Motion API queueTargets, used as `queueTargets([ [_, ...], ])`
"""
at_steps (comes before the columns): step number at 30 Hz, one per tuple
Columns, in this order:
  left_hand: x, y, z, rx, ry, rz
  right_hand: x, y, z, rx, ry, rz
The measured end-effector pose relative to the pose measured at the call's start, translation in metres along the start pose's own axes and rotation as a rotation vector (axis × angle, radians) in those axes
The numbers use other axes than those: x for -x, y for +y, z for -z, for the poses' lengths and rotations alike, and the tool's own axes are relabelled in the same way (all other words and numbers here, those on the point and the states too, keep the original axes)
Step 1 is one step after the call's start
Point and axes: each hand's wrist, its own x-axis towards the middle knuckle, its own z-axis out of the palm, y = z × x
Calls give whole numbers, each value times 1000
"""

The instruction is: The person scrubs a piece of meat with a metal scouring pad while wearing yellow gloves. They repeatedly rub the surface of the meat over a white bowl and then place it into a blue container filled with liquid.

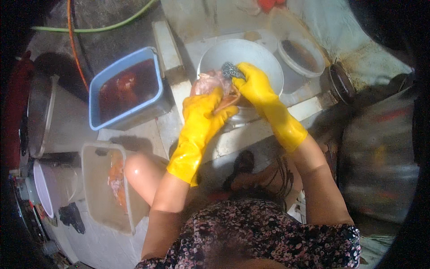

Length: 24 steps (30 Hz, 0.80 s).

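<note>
Both my hands wear long yellow rubber gloves. My left hand (pixel 205 112) grips a piece of raw, pinkish-brown meat (pixel 209 82), its exact kind unclear, over the near left part of a wide metal bowl (pixel 248 50). In my right hand (pixel 250 79) is a grey metal scouring pad (pixel 231 70), held at the upper right of the meat and touching or very near it. My fingers hide part of the meat, and my hands and the meat cover the near part of the bowl.
Left of the bowl stands a blue basin (pixel 94 111) of dark red liquid. A beige bin (pixel 104 215) with orange-pink pieces sits at lower left, beside a whitish bucket (pixel 43 188). A round container (pixel 302 72) of dark contents is beyond the bowl. Green (pixel 100 29) and orange hoses (pixel 72 43) cross upper left.
</note>
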Motion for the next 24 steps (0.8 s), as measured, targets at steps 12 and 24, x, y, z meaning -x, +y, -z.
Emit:
queueTargets([
  [12, 9, -17, -11, 232, 106, 56, 16, -41, 21, -356, -62, 152],
  [24, 3, -10, -16, -77, 159, -210, -18, -10, 40, 147, -149, -113],
])
